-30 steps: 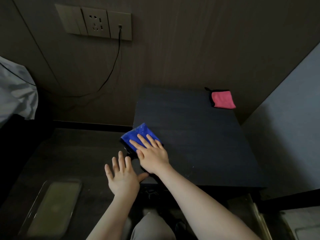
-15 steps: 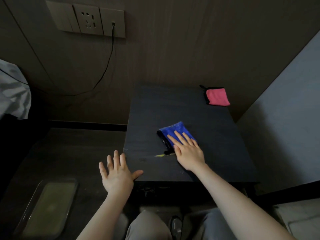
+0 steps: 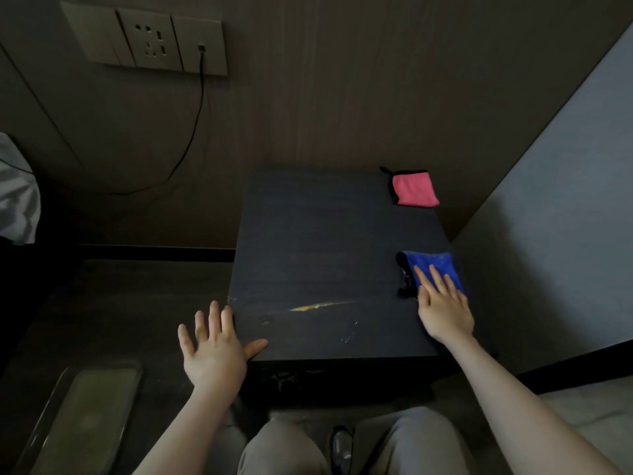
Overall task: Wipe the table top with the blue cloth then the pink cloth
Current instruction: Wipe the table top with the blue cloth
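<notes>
The right hand (image 3: 445,311) presses flat, fingers straight, on the blue cloth (image 3: 433,269) at the right edge of the surface (image 3: 325,241). The left hand (image 3: 214,351) rests spread at lower left. Risk: overshoot drags the cloth off; the yellow streak (image 3: 318,306) remains.

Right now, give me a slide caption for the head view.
Right hand presses blue cloth at the dark table's right edge; pink cloth waits at the far corner.

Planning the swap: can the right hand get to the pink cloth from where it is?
Probably yes. The right hand lies flat on the blue cloth; the tabletop between it and the pink cloth is bare.
</notes>
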